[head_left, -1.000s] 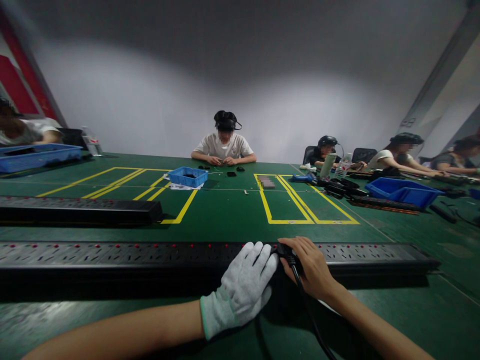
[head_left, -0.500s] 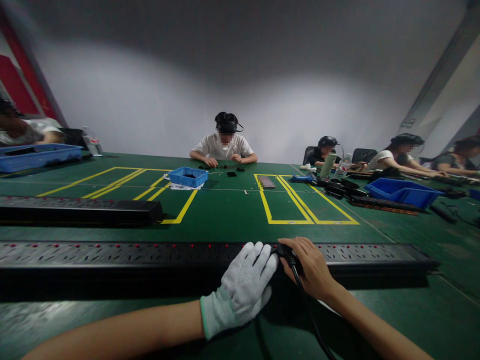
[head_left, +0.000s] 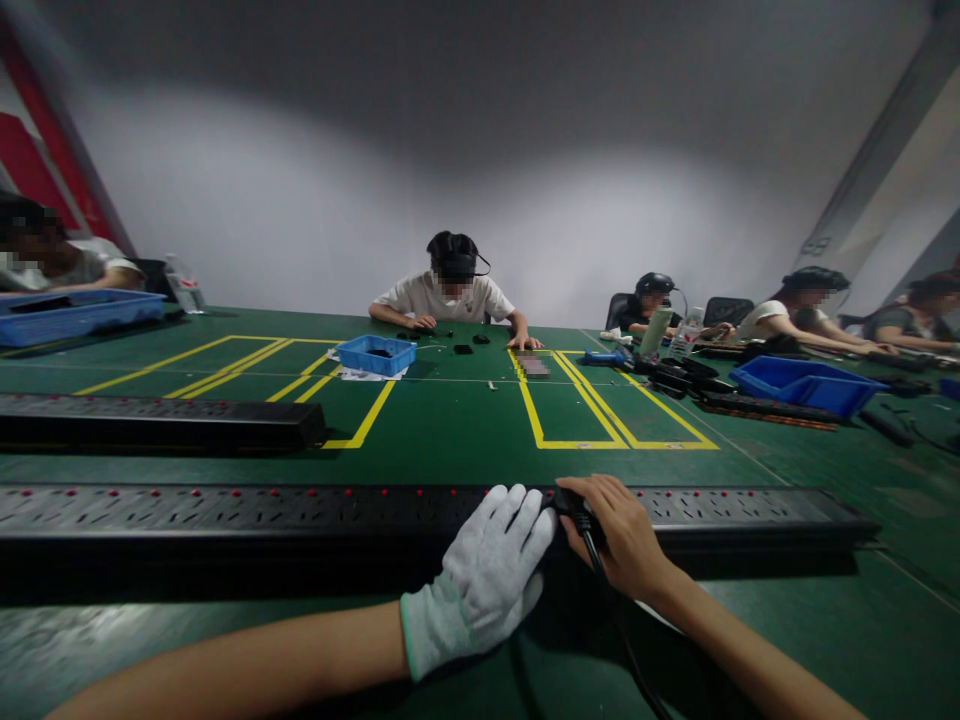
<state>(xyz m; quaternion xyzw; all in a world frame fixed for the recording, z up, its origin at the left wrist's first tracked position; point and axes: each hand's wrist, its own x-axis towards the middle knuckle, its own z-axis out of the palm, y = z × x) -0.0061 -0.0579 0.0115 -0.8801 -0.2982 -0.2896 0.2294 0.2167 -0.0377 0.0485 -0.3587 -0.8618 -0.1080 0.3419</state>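
Note:
A long black power strip with a row of sockets and small red lights lies across the table in front of me. My left hand, in a pale grey knit glove, rests over the strip with its fingers stretched out. Just to its right, my bare right hand is closed on a black power plug at the strip's socket face. How far the plug sits in the socket is hidden by my fingers. Its black cord runs down toward me.
Another black power strip lies farther back on the left. Beyond are a small blue bin, yellow tape outlines and a large blue tray. A person sits opposite; other people sit at both sides.
My hands, the plug and the strip keep their places. The person opposite has leaned lower and reached a hand toward the small blurred item at the yellow tape.

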